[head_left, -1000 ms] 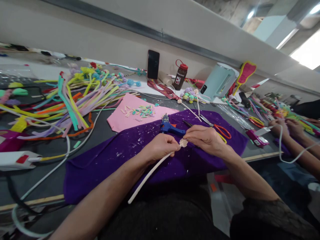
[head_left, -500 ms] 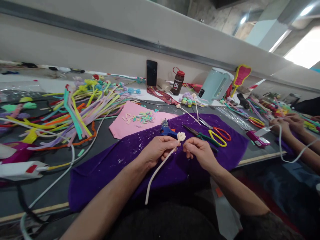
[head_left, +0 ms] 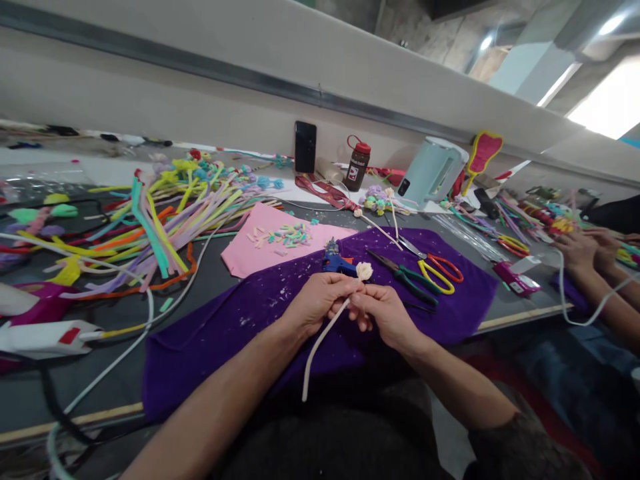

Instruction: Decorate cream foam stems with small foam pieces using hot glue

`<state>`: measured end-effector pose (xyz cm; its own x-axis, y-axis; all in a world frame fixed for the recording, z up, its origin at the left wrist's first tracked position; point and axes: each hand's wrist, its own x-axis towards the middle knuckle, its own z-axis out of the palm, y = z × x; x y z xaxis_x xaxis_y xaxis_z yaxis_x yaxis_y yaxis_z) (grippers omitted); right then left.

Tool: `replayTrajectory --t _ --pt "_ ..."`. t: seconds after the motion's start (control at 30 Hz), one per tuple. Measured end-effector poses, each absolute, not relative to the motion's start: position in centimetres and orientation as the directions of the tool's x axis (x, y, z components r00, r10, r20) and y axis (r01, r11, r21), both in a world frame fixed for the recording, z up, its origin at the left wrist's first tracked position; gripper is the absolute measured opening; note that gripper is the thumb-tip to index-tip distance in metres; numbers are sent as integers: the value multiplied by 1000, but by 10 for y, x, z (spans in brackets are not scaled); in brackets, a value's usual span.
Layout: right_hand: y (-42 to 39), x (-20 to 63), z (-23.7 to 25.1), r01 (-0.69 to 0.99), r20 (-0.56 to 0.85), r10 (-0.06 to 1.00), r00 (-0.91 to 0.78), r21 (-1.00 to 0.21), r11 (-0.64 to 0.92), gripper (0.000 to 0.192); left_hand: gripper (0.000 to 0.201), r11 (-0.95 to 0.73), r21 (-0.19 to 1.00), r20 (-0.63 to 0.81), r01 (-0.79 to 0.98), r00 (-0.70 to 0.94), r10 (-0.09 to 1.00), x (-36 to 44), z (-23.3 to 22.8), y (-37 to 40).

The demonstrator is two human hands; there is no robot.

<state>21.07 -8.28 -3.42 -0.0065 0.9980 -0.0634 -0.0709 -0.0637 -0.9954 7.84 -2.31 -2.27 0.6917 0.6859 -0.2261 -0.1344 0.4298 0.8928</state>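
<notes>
Head view: a dark grey worktable runs left to right under a pale wall, and a crumpled purple cloth speckled with white flecks covers its near middle; on the far left lies a loose heap of coloured fuzzy pipe cleaners; a pink sheet strewn with small cut pieces sits beyond the cloth, and a pale green electric kettle stands far right by the wall. On the cloth lie a blue hot-glue gun, and to its right green-handled pliers and scissors with yellow and red loops. The left hand is closed around a long cream fuzzy stem just under its small cream rolled bud, which stands above the fingers over the cloth's middle; the right hand pinches the same stem just beside it. In my judgement a tight pinch could crush or unroll the bud, and a hot glue-gun tip close by could catch a knuckle. Another person's hands at the far right are cut by the frame edge; the fingertips on the stem are hidden behind the knuckles.
</notes>
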Motion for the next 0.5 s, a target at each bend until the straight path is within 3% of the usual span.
replayTrajectory --t 0.2,0.37,0.43,0.5 --pt "-85 211 -31 -37 -104 993 -48 -994 -105 18 20 415 905 -254 -94 663 704 79 -23 -23" --pt "-89 231 -23 230 -140 983 -122 -967 -109 22 20 467 877 -279 -111 673 685 73 -11 -23" --pt "-87 243 -17 363 -74 993 -97 -931 -34 23 20 475 866 -256 -157 677 690 69 -8 -19" --pt "-81 253 -11 537 80 994 -75 -837 108 22 19 464 863 -231 -198 662 713 64 -7 -15"
